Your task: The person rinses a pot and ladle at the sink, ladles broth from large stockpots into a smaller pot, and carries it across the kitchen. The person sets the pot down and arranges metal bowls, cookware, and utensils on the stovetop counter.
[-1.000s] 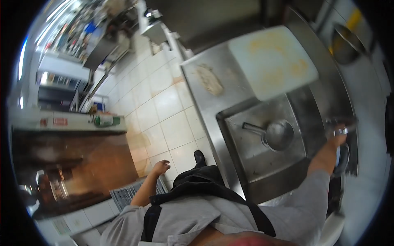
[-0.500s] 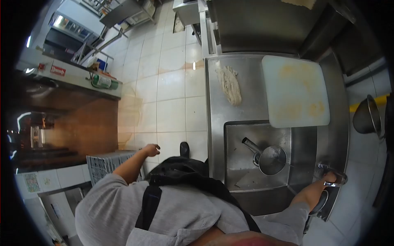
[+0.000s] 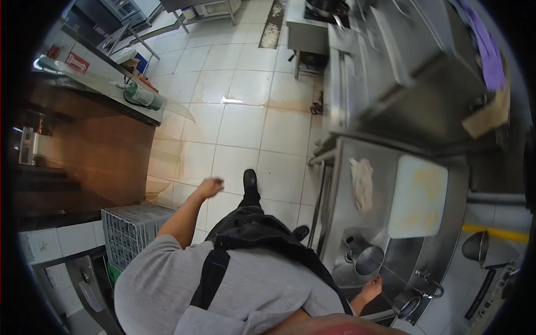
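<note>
My left hand [image 3: 211, 187] hangs in the air over the tiled floor, fingers loosely curled, with nothing visible in it. Over the near side of the steel sink [image 3: 341, 274] is my right hand [image 3: 371, 287], its fingers stretched toward a round metal vessel [image 3: 368, 260] with a tube-like handle. Whether the fingertips touch that vessel I cannot tell. The faucet [image 3: 429, 285] stands right of my right hand, and another metal pot [image 3: 406, 304] sits near it. Beyond the sink lie a stained white cutting board [image 3: 419, 195] and a crumpled cloth [image 3: 362, 184].
Grey dish racks [image 3: 134, 226] are stacked at my left. A wet patch [image 3: 240, 95] shines on the floor ahead. At the upper right stands steel equipment [image 3: 413, 84], with a stove pan [image 3: 326, 6] beyond. Another metal pot [image 3: 474, 247] hangs by the right wall.
My right hand has left the faucet and moved leftward over the sink. My view has turned, so the counter appears farther right and lower. My left hand is more curled.
</note>
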Action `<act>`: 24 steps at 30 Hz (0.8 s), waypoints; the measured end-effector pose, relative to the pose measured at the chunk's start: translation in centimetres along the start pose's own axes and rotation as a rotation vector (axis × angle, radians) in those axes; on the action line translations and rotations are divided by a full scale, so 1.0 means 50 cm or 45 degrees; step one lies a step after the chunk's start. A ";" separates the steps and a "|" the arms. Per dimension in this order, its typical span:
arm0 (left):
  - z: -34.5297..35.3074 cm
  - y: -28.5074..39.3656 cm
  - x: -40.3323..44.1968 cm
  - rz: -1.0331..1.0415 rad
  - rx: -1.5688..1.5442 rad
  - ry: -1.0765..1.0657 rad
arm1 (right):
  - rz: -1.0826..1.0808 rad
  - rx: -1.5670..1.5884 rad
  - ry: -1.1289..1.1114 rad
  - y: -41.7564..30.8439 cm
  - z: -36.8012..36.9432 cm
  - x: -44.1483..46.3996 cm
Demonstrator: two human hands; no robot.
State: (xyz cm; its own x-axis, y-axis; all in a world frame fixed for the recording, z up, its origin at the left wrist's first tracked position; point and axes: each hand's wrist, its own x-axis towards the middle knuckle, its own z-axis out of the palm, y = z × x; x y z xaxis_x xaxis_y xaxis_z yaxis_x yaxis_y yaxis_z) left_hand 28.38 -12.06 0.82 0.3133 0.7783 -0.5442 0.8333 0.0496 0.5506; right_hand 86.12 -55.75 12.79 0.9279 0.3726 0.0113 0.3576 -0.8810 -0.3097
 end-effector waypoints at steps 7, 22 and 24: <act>-0.804 0.377 -0.115 0.920 -0.751 1.216 | -0.484 0.618 -0.589 -0.786 0.165 -0.129; -1.393 0.321 0.029 1.744 0.061 1.507 | -1.395 -0.017 -0.623 -1.247 0.695 0.196; -1.470 0.286 0.095 1.658 -0.036 1.575 | -1.206 -0.054 -0.686 -1.563 0.759 0.244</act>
State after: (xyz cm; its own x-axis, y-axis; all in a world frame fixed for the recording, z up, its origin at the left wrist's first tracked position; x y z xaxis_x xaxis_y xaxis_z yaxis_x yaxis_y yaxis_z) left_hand 8.31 38.34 52.65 0.1957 0.2896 0.9369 0.3433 -0.9152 0.2112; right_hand 65.49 28.71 1.06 0.1098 0.9750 -0.1931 0.9158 -0.1748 -0.3615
